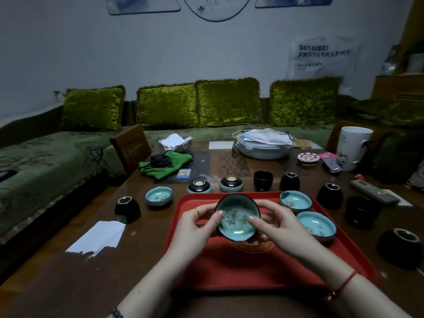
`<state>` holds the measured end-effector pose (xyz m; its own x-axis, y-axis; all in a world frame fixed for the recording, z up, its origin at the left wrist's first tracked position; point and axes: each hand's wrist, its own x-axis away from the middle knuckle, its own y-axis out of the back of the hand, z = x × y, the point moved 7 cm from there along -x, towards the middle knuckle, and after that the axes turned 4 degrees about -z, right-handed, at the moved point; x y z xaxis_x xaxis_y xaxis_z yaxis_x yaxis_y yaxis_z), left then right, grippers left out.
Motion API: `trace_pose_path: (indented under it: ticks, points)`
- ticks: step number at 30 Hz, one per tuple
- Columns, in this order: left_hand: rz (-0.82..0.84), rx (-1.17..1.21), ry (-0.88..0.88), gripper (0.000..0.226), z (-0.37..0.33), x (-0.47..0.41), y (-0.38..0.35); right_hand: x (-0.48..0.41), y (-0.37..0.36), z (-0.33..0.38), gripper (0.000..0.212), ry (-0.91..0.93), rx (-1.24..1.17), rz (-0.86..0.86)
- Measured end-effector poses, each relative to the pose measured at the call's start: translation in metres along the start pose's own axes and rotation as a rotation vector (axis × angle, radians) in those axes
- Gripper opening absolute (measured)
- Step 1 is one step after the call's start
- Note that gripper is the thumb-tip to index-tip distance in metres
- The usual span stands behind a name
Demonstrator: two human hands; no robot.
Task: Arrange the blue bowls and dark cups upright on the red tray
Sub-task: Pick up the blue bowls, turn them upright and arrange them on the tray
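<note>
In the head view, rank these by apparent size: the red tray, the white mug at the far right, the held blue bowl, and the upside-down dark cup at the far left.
1. red tray
2. white mug
3. held blue bowl, though it is nearer the camera than the mug, so their order is unsure
4. upside-down dark cup

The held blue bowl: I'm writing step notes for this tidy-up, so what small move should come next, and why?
Probably level the held bowl and set it on the bare part of the red tray: both hands hold it tilted toward the camera above the tray, beside two upright bowls.
</note>
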<state>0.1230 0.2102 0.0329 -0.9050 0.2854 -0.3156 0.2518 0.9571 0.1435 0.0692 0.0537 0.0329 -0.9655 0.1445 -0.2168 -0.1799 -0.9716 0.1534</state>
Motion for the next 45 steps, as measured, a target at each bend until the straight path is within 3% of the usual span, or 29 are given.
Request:
trace_pose_path:
  ticks: [9,14,22,27,37,45]
  points:
    - [0.263,0.086,0.081,0.040,-0.003,0.016,-0.091,0.048,0.078,-0.025,0.060,-0.100,0.119,-0.130]
    - [0.409,0.047,0.132,0.065,0.009,0.027,-0.133,0.072,0.107,-0.036,0.082,-0.172,0.138,-0.098]
    - [0.451,-0.228,-0.046,0.058,0.007,0.031,-0.164,0.090,0.148,-0.038,0.079,-0.116,0.523,-0.203]
    - [0.487,-0.308,-0.122,0.052,0.005,0.034,-0.172,0.094,0.160,-0.045,0.081,-0.163,0.630,-0.173]
    - [0.502,-0.456,-0.166,0.045,0.009,0.033,-0.182,0.094,0.166,-0.052,0.082,-0.135,0.660,-0.144]
    - [0.495,-0.505,-0.177,0.063,0.013,0.031,-0.185,0.093,0.165,-0.059,0.089,-0.175,0.655,-0.092]
